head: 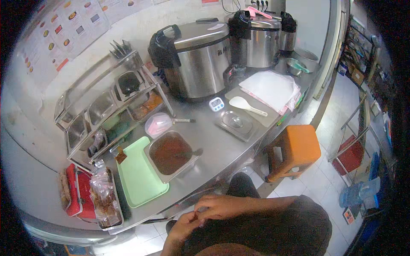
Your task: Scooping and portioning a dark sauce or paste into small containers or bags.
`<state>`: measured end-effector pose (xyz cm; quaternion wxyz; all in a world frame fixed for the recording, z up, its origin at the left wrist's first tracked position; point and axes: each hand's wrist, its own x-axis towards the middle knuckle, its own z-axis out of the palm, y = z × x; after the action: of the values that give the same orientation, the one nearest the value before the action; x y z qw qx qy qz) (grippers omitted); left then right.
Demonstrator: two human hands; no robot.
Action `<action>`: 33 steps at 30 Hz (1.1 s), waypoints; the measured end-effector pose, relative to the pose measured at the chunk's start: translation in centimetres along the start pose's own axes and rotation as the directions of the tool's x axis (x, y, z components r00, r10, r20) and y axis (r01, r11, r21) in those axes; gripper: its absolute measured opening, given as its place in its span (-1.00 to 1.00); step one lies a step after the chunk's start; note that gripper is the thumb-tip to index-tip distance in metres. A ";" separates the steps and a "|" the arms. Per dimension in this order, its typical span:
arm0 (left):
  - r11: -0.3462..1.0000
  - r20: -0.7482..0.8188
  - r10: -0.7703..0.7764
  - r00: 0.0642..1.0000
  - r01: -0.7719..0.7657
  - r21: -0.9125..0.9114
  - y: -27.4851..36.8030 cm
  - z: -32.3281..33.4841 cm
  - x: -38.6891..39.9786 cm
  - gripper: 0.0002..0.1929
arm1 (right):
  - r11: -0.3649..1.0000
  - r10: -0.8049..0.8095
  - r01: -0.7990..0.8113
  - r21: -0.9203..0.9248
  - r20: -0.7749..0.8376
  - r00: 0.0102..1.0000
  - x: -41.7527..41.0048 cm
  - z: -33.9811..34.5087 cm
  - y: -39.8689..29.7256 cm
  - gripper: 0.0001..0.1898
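Observation:
My left hand (pixel 187 223) and my right hand (pixel 217 206) meet over my lap, below the front edge of a steel table (pixel 205 161). Their fingers are bent and touch each other; no object shows between them, though the inner sides are hidden. Beyond them on the table lies a pale green tray (pixel 137 176). Beside it a steel pan (pixel 195 161) holds dark reddish-brown sauce (pixel 169 152), and a ladle rests in it. Behind the pan stands a clear round container (pixel 158 124) with pink things inside. A white rice paddle (pixel 246 105), a digital timer (pixel 216 104) and a steel lid (pixel 237 123) lie further right.
Large rice cookers (pixel 201 60) line the wall. A steel rack (pixel 112 105) with food pans stands at the left, near a pan of bagged food (pixel 104 201) and a red container (pixel 73 192). White paper sheets (pixel 269 88) lie at the right. An orange stool (pixel 301 147) stands beside the table.

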<state>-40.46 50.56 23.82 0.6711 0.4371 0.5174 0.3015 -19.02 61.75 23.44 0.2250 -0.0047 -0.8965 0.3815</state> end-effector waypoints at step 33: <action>0.866 -0.375 0.251 0.892 -0.034 0.499 -2.0 0.2 0.3 -0.77 | 0.946 0.075 0.000 -0.323 0.221 0.972 0.1 2.1 0.7 -0.81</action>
<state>-40.30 49.93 21.88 0.3867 0.5502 0.6755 0.3022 -20.07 60.87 21.74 0.1083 -0.0139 -0.9664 0.2329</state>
